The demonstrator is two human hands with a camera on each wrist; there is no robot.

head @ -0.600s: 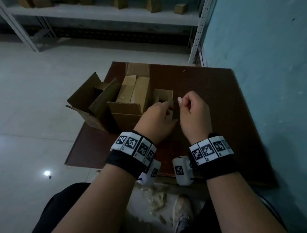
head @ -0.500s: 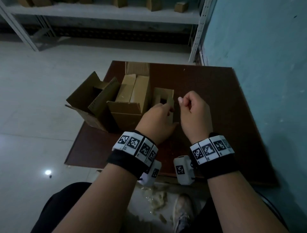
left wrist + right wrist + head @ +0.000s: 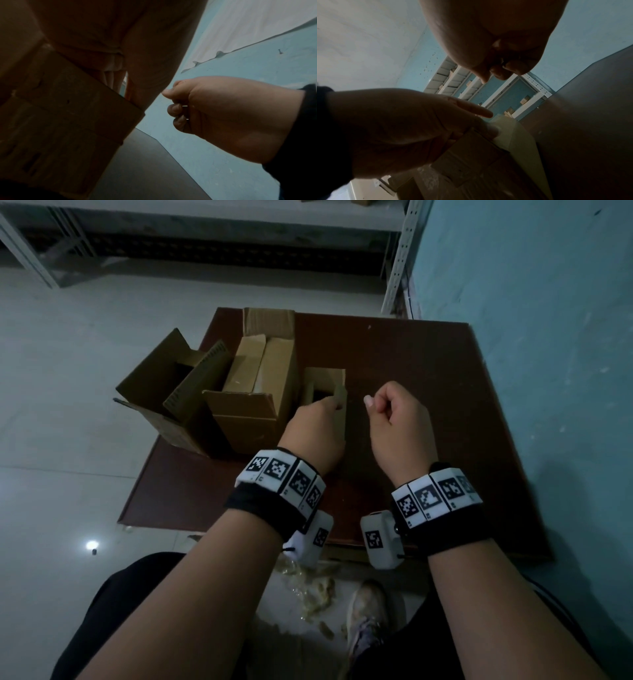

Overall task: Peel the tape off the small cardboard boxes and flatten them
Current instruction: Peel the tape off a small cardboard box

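Observation:
A small open cardboard box (image 3: 325, 380) stands upright on the dark brown table (image 3: 428, 364). My left hand (image 3: 334, 405) grips its near top edge; the left wrist view shows the box (image 3: 68, 108) close up. My right hand (image 3: 371, 404) hovers just right of the box with thumb and forefinger pinched together and the other fingers curled. In the right wrist view a pale translucent tape strip (image 3: 518, 135) runs off the box edge beside my left hand (image 3: 393, 128). The tape's end at the right fingertips (image 3: 515, 67) is hard to make out.
Two bigger open cardboard boxes (image 3: 260, 392) (image 3: 164, 395) crowd the table's left side, touching the small one. A blue wall (image 3: 548, 337) borders the table on the right. Peeled tape scraps (image 3: 315, 587) litter the floor by my shoe (image 3: 366, 611). A metal shelf upright (image 3: 397, 261) stands behind.
My right hand has drawn a little to the right, away from the small box, still pinched. The left hand keeps its hold on the box.

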